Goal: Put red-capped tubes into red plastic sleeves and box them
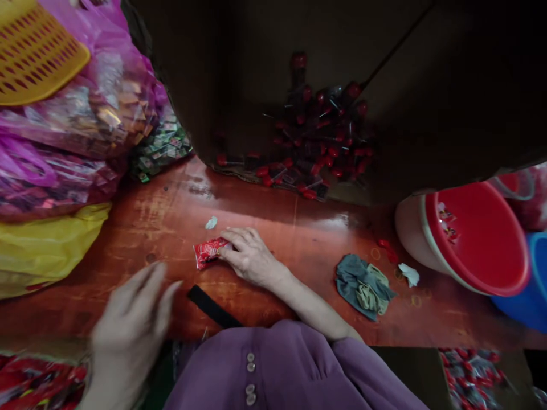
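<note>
On the reddish wooden table (273, 213), my right hand (252, 257) has its fingers closed over one end of a small red packet (207, 252) with pale printing. The packet's other end sticks out to the left. My left hand (134, 319) is raised near the table's front edge and smeared by motion. Its fingers are stretched out, the thumb stands apart, and I see nothing in it. A black strap (212, 306) lies between the two hands. Just beyond the packet is a small pale scrap (211, 222).
A large dark box (205, 114) holding many small red-capped containers (329, 142) stands behind. Pink bags (102, 85) of packets, a yellow bag (55, 245) and a yellow basket (43, 51) fill the left. Rightward lie a crumpled cloth (363, 285) and a red-lidded bucket (482, 239).
</note>
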### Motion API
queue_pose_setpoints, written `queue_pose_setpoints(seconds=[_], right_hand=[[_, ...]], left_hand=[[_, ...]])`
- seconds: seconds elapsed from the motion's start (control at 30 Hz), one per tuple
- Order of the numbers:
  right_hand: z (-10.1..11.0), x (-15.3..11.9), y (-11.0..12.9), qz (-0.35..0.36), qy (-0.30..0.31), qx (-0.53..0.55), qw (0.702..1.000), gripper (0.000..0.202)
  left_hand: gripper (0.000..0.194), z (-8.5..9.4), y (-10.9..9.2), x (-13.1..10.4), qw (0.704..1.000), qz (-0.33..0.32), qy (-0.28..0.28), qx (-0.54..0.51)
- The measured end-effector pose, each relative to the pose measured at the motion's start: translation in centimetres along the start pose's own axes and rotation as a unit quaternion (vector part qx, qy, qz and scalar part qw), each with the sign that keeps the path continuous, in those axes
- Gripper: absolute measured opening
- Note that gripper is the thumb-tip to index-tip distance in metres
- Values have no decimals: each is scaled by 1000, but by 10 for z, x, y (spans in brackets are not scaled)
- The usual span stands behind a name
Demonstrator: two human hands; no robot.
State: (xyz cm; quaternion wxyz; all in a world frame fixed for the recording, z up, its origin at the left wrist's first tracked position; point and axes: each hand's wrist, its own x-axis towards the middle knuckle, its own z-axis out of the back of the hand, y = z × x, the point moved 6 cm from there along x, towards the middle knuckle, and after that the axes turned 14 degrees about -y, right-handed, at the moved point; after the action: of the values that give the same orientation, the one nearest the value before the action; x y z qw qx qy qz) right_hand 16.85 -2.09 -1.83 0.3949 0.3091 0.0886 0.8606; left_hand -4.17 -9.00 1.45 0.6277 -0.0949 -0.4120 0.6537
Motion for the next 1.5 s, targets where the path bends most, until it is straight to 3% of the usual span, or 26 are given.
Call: queue_pose_setpoints(seconds=[0.03, 0.1, 0.2, 0.33, 0.43, 0.53, 0.6, 0.73, 0.93, 1.07, 1.13, 1.23, 1.5], right_hand=[[1, 2, 2, 10, 5, -9, 1000, 26], [1, 5, 5, 20, 13, -14, 1000, 28], [5, 8, 4, 22, 21, -9, 1000, 28], [17, 14, -15, 1, 62, 35, 997, 26], [35, 27, -52, -58, 68, 32, 996, 28], [60, 47, -105, -147, 11, -92, 985, 29], [67, 58, -134, -189, 17, -184, 964, 42], [61, 68, -159, -189, 59, -242, 950, 46], [62, 53, -146, -178, 4, -175, 968, 27], [69, 27, -120, -208, -102, 23, 972, 30], [68, 11, -110, -251, -147, 148, 945, 38], [60, -13, -99, -331, -167, 263, 891, 47], [50, -54, -83, -440, -214, 379, 785, 44]], left_hand=[[59, -26, -14, 5, 995, -93, 8, 40], [48, -67, -34, 13, 977, -203, 17, 65], [38, -96, -47, 24, 963, -254, 25, 85], [23, -98, -47, 29, 958, -266, 41, 100], [17, -96, -45, 30, 959, -264, 46, 92], [11, -98, -44, 30, 962, -258, 59, 62], [15, -99, -44, 30, 963, -254, 77, 49], [23, -99, -45, 31, 957, -251, 126, 66], [30, -101, -43, 35, 962, -200, 171, 73], [29, -101, -41, 37, 962, -197, 167, 91], [29, -100, -42, 37, 962, -201, 161, 94], [30, -97, -42, 38, 966, -198, 147, 82], [22, -83, -45, 40, 990, -100, 103, -16]])
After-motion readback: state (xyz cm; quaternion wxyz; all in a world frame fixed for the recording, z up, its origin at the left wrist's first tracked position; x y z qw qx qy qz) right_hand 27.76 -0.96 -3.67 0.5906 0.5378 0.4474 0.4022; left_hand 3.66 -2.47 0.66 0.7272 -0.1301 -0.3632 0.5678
